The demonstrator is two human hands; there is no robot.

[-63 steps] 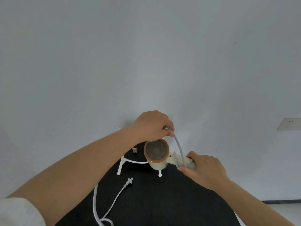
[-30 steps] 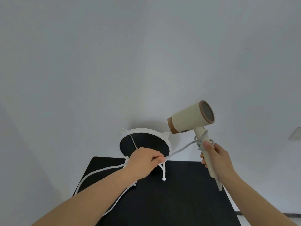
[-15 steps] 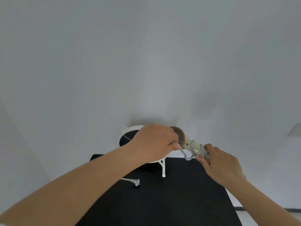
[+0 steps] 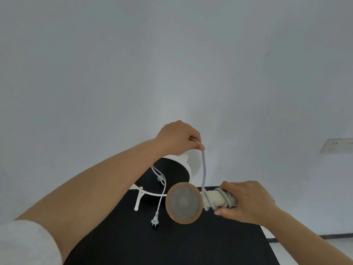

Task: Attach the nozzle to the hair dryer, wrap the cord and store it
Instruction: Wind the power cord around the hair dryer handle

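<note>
I see a plain pale grey wall (image 4: 172,64), a white rectangular wall socket plate (image 4: 337,145), and a matte black rectangular table (image 4: 172,245).

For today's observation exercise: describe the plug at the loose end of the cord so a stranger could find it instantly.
Start at the black table and find the white stand at its far end. Just in front of it, left of the hair dryer, the plug hangs at the end of the white cord. It alone shows two small metal prongs, pointing down.
</note>
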